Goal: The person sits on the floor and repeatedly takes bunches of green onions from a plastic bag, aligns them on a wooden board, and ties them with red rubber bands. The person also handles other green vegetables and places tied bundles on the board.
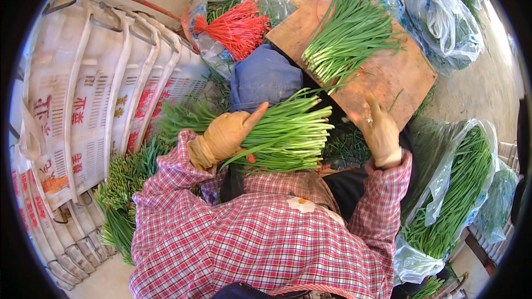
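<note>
A thick bundle of green leafy stalks, likely Chinese chives [291, 133], lies across my lap, pale cut ends towards the right. My left hand [228, 135], in a worn tan glove with bare orange-red fingertips, grips it from above. To the right, my right hand [378, 131], gloved the same way, is raised near the edge of a wooden board [386, 79] with its fingers apart and nothing held. On the board rests another pile of chives [353, 33]. A bunch of red ties [237, 27] lies beyond my left hand.
White plastic crates [95, 87] stand stacked at the left, beside bundled green stalks with budded tips [118, 182]. Blue cloth [266, 77] sits left of the board. Clear bags of greens are at the top right [444, 25] and right [457, 187].
</note>
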`<state>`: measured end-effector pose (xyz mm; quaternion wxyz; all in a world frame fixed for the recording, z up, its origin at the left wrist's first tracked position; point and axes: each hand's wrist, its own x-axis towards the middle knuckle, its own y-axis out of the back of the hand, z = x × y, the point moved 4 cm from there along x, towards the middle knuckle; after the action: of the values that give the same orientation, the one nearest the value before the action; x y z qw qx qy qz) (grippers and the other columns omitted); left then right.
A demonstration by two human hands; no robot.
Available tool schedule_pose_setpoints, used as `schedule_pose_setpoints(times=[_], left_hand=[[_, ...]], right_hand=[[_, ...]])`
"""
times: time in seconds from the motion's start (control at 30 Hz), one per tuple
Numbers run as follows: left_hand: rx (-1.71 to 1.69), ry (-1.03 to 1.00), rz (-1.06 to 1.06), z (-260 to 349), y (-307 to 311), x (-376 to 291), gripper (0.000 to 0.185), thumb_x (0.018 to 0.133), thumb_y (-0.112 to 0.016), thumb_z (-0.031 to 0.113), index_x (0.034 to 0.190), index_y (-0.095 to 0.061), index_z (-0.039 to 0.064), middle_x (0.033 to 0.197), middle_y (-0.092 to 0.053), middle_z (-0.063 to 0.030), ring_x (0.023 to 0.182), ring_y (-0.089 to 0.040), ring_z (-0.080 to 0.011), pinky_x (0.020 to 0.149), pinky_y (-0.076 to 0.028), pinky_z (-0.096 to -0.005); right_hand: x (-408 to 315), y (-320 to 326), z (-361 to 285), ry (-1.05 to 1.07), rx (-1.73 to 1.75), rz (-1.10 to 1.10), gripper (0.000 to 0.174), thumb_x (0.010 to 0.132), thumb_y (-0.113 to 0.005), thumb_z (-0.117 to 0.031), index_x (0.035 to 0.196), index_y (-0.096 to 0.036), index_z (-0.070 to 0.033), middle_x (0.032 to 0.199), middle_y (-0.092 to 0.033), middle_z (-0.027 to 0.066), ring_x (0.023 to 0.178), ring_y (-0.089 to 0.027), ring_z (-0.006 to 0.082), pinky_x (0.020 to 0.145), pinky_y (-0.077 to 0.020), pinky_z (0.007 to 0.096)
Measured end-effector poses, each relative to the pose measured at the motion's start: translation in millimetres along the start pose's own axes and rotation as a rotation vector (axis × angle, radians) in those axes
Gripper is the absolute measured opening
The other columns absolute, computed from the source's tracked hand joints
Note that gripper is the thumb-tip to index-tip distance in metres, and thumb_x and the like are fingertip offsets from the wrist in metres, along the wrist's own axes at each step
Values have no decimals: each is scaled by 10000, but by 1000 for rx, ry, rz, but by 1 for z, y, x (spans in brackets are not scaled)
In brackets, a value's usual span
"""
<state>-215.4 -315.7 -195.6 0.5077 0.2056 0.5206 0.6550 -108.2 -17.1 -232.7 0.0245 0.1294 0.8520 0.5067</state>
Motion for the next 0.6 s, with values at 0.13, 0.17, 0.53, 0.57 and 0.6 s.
schedule_pose_setpoints(times=[0.13, 0.17, 0.53, 0.57, 0.6], left_hand=[[55, -39, -63, 5, 2, 3, 1183, 495, -802, 385, 1425, -163, 29, 850, -552, -135, 753, -572, -315, 684, -459, -390], [41, -36, -70, 4, 1, 1, 1190, 490, -797, 408, 1423, -168, 22, 854, -555, -145, 758, -570, -327, 687, -455, -398], [-292, -70, 32, -19, -5, -7, 1220, 525, -732, 602, 1425, -134, 34, 1059, -535, -204, 933, -559, -369, 800, -452, -392], [-312, -61, 15, -19, -5, -7, 1219, 527, -734, 600, 1425, -134, 33, 1058, -538, -204, 934, -559, -369, 802, -452, -392], [-319, -40, -2, -20, -6, -7, 1217, 524, -742, 586, 1425, -138, 33, 1094, -530, -209, 972, -549, -372, 830, -441, -390]], right_hand=[[61, -66, -62, 443, 253, -349, 424, 895, -476, -241, 1298, -444, -112, 1132, -556, 214, 989, -576, 356, 841, -470, 357], [64, -90, -75, 532, 110, -555, 400, 922, -402, -173, 1321, -428, -154, 1189, -527, 214, 1017, -567, 356, 871, -460, 348], [24, -14, -130, 450, 641, -392, 399, 729, -706, -174, 1109, -618, -84, 1005, -634, 102, 900, -613, 237, 786, -482, 301], [15, -18, -135, 513, 415, -376, 357, 709, -708, -173, 1056, -647, -117, 926, -651, 79, 830, -622, 235, 713, -503, 307], [9, -18, -133, 522, 360, -286, 316, 702, -708, -171, 1009, -655, -123, 876, -648, 66, 791, -619, 231, 666, -499, 312]])
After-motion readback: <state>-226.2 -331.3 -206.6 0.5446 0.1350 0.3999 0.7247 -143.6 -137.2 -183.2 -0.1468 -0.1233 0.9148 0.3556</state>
